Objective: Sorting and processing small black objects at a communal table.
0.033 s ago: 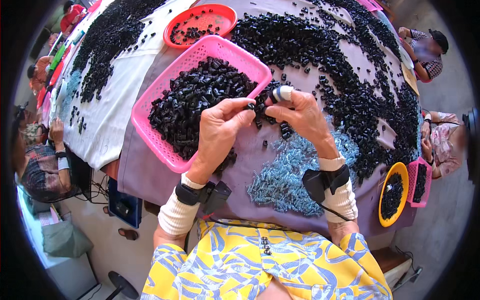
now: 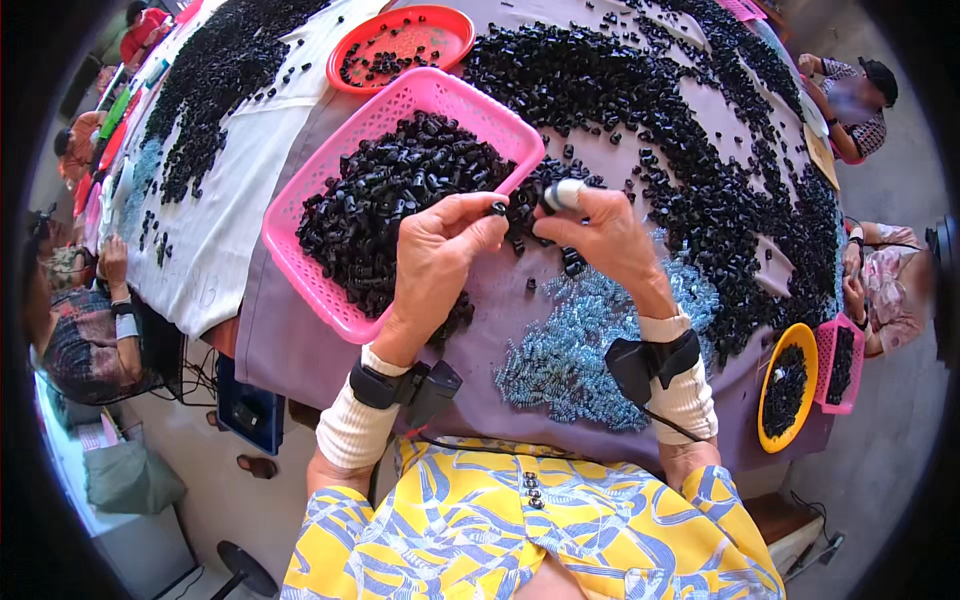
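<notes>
My left hand [image 2: 437, 245] pinches a small black plastic piece [image 2: 497, 208] between thumb and forefinger, over the near right edge of the pink basket [image 2: 300, 195]. That basket is heaped with similar black pieces [image 2: 385, 205]. Just to the right, my right hand [image 2: 610, 235] has its thumb and a white-wrapped finger drawn together. Whatever lies between those fingertips blends with the dark pieces behind and cannot be made out. Below the right hand, a pile of small bluish, clear coil-like pieces [image 2: 570, 350] lies on the mauve cloth [image 2: 330, 375].
A large spread of black pieces [image 2: 570, 80] covers the far and right table. Beyond the basket sits a red round tray [image 2: 345, 50] with some pieces. A yellow bowl [image 2: 768, 400] and a smaller pink basket [image 2: 850, 385] stand at the right edge. Other people sit around the table.
My right hand has shifted slightly to the right and nearer, so its fingertips are a little farther from my left hand's. My left hand keeps its pinch on the black piece.
</notes>
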A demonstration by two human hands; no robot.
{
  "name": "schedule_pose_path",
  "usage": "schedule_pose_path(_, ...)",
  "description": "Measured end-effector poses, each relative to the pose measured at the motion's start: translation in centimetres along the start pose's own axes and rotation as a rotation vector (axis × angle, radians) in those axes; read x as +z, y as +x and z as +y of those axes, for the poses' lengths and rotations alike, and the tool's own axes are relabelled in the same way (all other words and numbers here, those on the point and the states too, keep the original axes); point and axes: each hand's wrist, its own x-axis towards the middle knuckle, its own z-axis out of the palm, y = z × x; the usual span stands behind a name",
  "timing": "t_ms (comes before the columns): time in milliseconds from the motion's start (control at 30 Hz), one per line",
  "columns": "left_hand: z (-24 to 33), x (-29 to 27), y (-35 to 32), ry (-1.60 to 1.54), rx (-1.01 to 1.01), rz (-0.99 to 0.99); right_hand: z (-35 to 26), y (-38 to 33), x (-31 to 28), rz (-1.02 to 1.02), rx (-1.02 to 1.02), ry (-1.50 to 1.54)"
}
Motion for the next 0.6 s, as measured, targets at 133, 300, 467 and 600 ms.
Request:
schedule_pose_path(133, -0.4, -0.5, -0.1, -0.048, -0.018, 0.017, 1.9, -1.4, 1.4, -0.174, -0.219, -0.454)
schedule_pose_path(300, -0.4, -0.7, 0.0, -0.067, -0.022, 0.030, 3.0, -2.9, 2.8, -0.225, -0.290, -0.677)
schedule_pose_path(467, -0.5, -0.9, 0.0, -0.106, -0.032, 0.043, 2.4, -2.2, 3.0, -0.159, -0.266, -0.715)
schedule_pose_path(600, -0.5, -0.9, -0.2, -0.116, -0.045, 0.036, 2.3, -2.8, 3.4, -0.226, -0.313, -0.775)
